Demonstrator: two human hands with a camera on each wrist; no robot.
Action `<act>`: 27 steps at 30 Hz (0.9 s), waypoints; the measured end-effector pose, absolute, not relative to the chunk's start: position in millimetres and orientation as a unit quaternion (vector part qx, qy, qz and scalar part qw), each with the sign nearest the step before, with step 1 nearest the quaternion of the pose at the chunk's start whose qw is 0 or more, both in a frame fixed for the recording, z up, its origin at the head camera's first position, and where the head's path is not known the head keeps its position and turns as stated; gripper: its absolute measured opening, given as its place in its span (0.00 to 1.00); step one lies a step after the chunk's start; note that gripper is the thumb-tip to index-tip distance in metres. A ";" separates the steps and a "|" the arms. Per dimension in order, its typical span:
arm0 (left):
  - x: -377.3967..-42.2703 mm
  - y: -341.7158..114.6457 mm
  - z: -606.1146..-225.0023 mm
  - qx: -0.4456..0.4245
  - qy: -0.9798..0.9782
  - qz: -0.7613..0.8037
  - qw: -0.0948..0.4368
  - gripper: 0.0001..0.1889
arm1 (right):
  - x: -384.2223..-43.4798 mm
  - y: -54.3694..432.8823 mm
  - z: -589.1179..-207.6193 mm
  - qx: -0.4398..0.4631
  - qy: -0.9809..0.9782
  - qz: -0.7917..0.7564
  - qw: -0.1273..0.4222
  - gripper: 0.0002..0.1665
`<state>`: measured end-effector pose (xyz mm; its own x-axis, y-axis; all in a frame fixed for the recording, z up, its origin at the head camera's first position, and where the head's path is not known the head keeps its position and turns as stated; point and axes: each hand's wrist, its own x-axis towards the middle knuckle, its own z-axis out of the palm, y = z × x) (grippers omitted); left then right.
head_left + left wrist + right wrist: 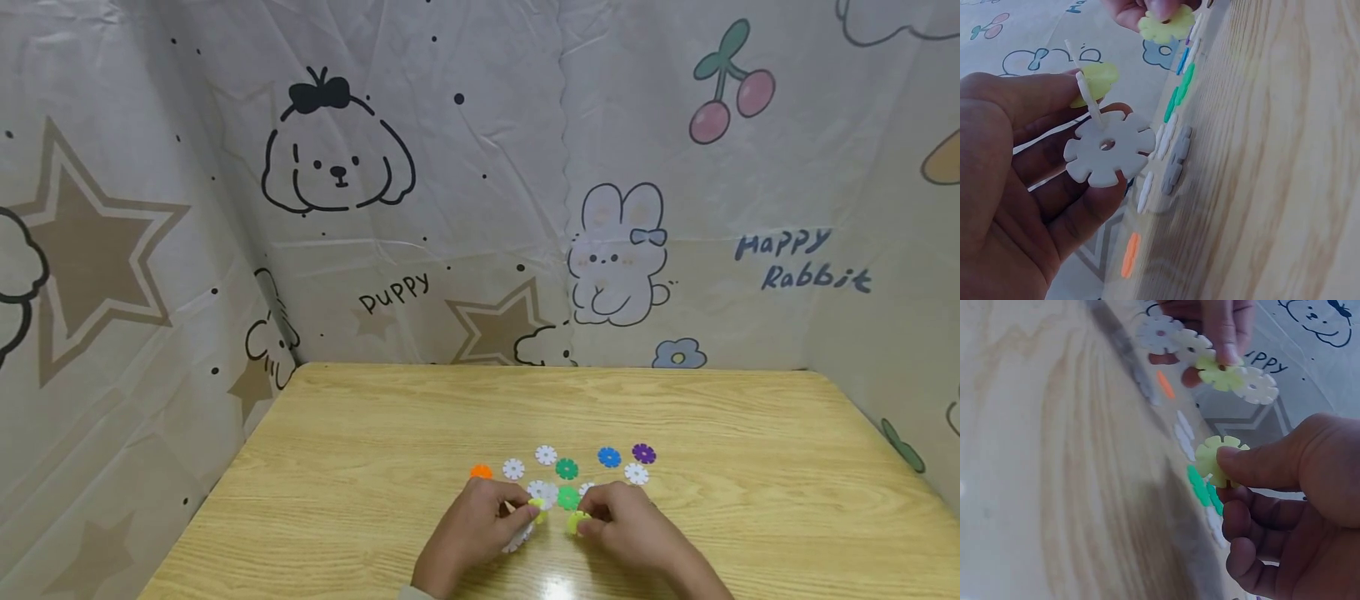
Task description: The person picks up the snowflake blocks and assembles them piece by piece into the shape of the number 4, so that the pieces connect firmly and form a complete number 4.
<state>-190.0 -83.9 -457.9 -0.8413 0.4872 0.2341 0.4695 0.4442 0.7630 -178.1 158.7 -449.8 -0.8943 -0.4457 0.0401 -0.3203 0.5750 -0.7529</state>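
My left hand pinches a short joined chain of plastic snowflake discs between thumb and fingers. In the right wrist view this chain shows a yellow snowflake disc under the thumb, with white discs on both sides of it. A white disc at the chain's end faces the left wrist camera. Close by on the right, my right hand pinches a single yellow snowflake disc between thumb and index finger, its other fingers curled below. A small gap separates this disc from the chain.
Loose snowflake discs lie on the wooden table beyond the hands: an orange disc, green discs, a blue disc, a purple disc and several white discs. A printed cloth hangs around the table.
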 end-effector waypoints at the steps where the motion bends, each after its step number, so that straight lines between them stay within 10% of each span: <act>1: -189.8 -83.8 -457.8 0.281 0.850 0.446 0.012 0.07 | -178.4 159.4 -448.5 -0.214 0.883 -0.411 0.074 0.08; 27: -187.8 -77.7 -458.4 0.294 0.844 0.446 0.045 0.06 | -180.1 161.3 -429.3 -0.137 0.858 -0.494 0.025 0.03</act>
